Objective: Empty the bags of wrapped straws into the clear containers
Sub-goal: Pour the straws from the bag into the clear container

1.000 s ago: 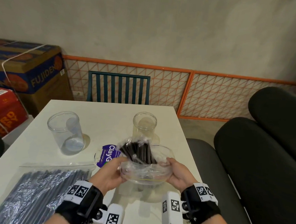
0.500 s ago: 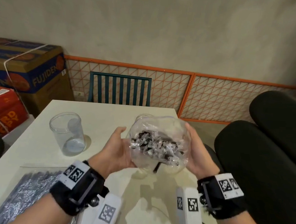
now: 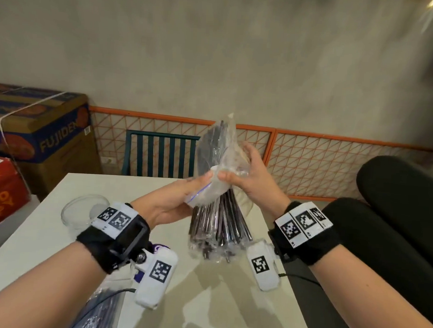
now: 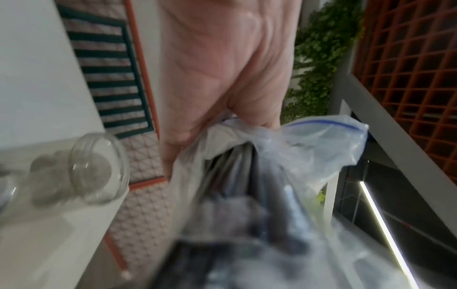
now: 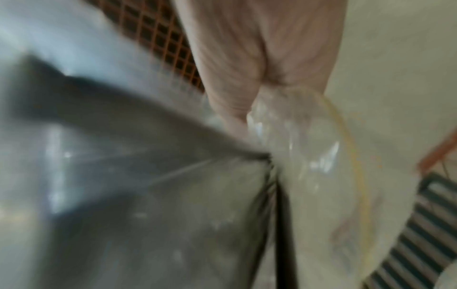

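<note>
1. At the near left corner of the white table (image 3: 202, 302), a second bag of wrapped straws (image 3: 95, 311) lies flat, partly hidden under the left forearm.
2. Just past it, behind the left wrist camera, a scrap of purple label (image 3: 154, 248) shows on the tabletop.
3. The left hand (image 3: 172, 199) is raised above the table, fingers curled round the zip-seal mouth of a clear bag (image 3: 215, 163), pinching the blue-striped edge; the left wrist view shows the plastic bunched under its fingers (image 4: 215, 121).
4. The right hand (image 3: 252, 183) grips the same bag from the other side, thumb and fingers closed on the plastic at the middle of the bundle. The right wrist view is blurred but shows the fingers (image 5: 230, 109) pressed into crumpled film.
5. The bag is held upright in the air with its mouth turned down, and a bundle of dark wrapped straws (image 3: 219, 227) sticks out of it, the lower ends hanging clear above the table between the two wrists.
6. Farther left on the table stands an empty clear container (image 3: 83, 211), apart from the bag; the left wrist view also shows it (image 4: 99, 168).
7. Behind the table stands a green slatted chair (image 3: 160, 152), and beyond it an orange mesh fence (image 3: 324, 165) runs along the wall.
8. Stacked cardboard boxes (image 3: 35, 132) sit far left, and black cushions (image 3: 397, 213) fill the right side.
</note>
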Action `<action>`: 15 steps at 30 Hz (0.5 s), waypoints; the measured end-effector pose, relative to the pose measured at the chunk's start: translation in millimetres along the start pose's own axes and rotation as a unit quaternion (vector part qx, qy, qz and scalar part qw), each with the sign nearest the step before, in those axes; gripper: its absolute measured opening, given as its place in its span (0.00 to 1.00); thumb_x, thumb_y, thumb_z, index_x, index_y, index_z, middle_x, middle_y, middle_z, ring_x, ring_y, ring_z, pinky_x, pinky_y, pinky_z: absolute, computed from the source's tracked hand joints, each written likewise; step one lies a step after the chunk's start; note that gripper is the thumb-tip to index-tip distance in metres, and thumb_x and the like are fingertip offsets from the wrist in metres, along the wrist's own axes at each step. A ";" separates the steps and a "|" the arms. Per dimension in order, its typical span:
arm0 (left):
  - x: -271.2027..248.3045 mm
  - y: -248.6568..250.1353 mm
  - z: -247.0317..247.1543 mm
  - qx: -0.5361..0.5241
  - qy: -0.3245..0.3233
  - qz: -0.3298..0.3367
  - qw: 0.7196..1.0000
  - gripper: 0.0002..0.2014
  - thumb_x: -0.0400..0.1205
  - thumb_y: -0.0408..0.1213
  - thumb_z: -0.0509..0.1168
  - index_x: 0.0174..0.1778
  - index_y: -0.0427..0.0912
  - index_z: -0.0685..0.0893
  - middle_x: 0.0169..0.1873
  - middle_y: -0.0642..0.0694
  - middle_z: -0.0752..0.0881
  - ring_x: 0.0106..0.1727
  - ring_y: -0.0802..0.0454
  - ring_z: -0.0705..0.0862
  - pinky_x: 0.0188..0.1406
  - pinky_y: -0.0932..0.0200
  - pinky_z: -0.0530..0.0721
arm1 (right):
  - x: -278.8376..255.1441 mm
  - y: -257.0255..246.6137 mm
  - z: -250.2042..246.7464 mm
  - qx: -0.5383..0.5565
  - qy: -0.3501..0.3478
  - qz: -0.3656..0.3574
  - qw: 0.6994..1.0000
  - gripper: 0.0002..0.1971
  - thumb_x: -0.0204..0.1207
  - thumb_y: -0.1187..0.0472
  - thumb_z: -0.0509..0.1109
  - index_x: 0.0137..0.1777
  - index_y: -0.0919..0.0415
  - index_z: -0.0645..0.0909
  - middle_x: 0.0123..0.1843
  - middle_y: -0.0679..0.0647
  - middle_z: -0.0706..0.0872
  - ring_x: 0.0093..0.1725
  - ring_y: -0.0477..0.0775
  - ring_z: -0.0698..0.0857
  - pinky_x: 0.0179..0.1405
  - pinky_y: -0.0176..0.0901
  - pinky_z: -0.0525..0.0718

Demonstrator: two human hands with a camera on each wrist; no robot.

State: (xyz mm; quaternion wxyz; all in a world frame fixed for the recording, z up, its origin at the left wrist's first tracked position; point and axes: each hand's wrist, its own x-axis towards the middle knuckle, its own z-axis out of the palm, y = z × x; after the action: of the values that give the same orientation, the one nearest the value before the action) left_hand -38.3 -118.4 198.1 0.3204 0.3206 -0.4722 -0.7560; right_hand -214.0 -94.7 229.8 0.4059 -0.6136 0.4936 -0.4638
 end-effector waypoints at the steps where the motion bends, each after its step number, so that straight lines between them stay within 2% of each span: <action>1: 3.9 3.4 -4.1 0.015 0.014 0.014 1.000 0.28 0.77 0.46 0.64 0.72 0.38 0.73 0.56 0.42 0.87 0.45 0.54 0.89 0.42 0.63 0.88 | 3.5 -0.6 -2.3 -0.010 -0.025 0.009 1.000 0.48 0.62 0.52 0.79 0.79 0.56 0.58 0.75 0.57 0.74 0.68 0.55 0.81 0.66 0.51 0.82; 2: 9.2 5.2 -9.7 0.027 0.021 0.027 0.999 0.34 0.74 0.43 0.67 0.76 0.37 0.68 0.60 0.40 0.86 0.48 0.53 0.90 0.43 0.63 0.88 | 6.3 -0.5 -5.2 0.000 -0.060 0.027 0.998 0.43 0.63 0.52 0.77 0.77 0.59 0.62 0.72 0.59 0.77 0.67 0.55 0.82 0.67 0.51 0.82; 4: 16.9 8.3 -14.5 0.053 0.021 0.061 0.997 0.34 0.70 0.36 0.70 0.75 0.38 0.70 0.58 0.42 0.87 0.51 0.52 0.89 0.46 0.61 0.88 | 11.9 0.1 -10.4 0.013 -0.135 0.060 0.989 0.26 0.70 0.58 0.70 0.68 0.64 0.73 0.62 0.61 0.85 0.61 0.56 0.86 0.63 0.48 0.84; 5: 20.4 9.0 -14.5 0.072 0.027 0.076 0.994 0.32 0.71 0.34 0.70 0.73 0.39 0.72 0.56 0.44 0.88 0.53 0.52 0.89 0.50 0.60 0.87 | 15.9 2.0 -12.6 0.004 -0.149 0.065 0.987 0.20 0.72 0.61 0.69 0.64 0.65 0.75 0.59 0.60 0.87 0.59 0.55 0.87 0.61 0.46 0.86; 7: 27.2 12.3 -11.7 0.116 0.042 0.111 0.986 0.29 0.74 0.30 0.69 0.72 0.44 0.72 0.60 0.46 0.86 0.60 0.51 0.86 0.62 0.55 0.83 | 26.9 5.8 -15.6 -0.013 -0.130 0.042 0.991 0.15 0.75 0.67 0.69 0.61 0.65 0.76 0.51 0.59 0.87 0.52 0.50 0.89 0.54 0.43 0.86; 9: 37.1 16.7 -11.0 0.168 0.062 0.150 0.972 0.29 0.77 0.30 0.68 0.73 0.51 0.68 0.62 0.53 0.82 0.64 0.55 0.82 0.67 0.54 0.78 | 41.4 9.6 -16.6 -0.017 -0.073 0.023 0.997 0.18 0.74 0.72 0.70 0.62 0.65 0.74 0.49 0.55 0.86 0.47 0.44 0.88 0.49 0.36 0.85; 10: 43.6 18.4 -11.8 0.180 0.072 0.165 0.967 0.30 0.78 0.30 0.68 0.73 0.54 0.66 0.62 0.56 0.81 0.65 0.57 0.80 0.68 0.55 0.77 | 49.5 13.3 -16.3 -0.021 -0.047 0.017 0.999 0.21 0.73 0.73 0.70 0.65 0.66 0.72 0.51 0.55 0.86 0.48 0.42 0.87 0.50 0.34 0.85; 11: 49.6 20.5 -11.3 0.183 0.079 0.180 0.963 0.30 0.78 0.30 0.67 0.71 0.57 0.65 0.61 0.57 0.80 0.66 0.58 0.79 0.68 0.55 0.76 | 55.8 14.4 -14.5 -0.025 -0.029 0.008 0.999 0.25 0.73 0.73 0.71 0.69 0.67 0.69 0.56 0.57 0.86 0.52 0.43 0.87 0.55 0.36 0.85; 13: 63.8 19.8 -13.4 0.175 0.079 0.201 0.961 0.30 0.79 0.30 0.66 0.70 0.59 0.62 0.64 0.57 0.78 0.69 0.57 0.77 0.70 0.54 0.74 | 67.1 19.9 -10.6 -0.026 -0.004 -0.005 1.000 0.34 0.73 0.71 0.71 0.78 0.63 0.62 0.67 0.60 0.82 0.63 0.52 0.84 0.67 0.49 0.81; 15: 76.2 13.9 -16.6 0.165 0.084 0.206 0.961 0.31 0.80 0.29 0.65 0.74 0.56 0.61 0.68 0.56 0.77 0.71 0.58 0.76 0.71 0.55 0.74 | 74.3 28.9 -9.2 -0.010 0.015 -0.009 1.000 0.33 0.74 0.71 0.70 0.78 0.59 0.64 0.66 0.57 0.83 0.64 0.54 0.83 0.69 0.52 0.80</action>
State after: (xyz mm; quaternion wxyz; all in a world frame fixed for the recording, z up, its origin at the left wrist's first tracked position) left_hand -67.6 -191.7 191.2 0.4499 0.3275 -0.6179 -0.5555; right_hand -223.4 -173.3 216.8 0.3879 -0.6148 0.4991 -0.4717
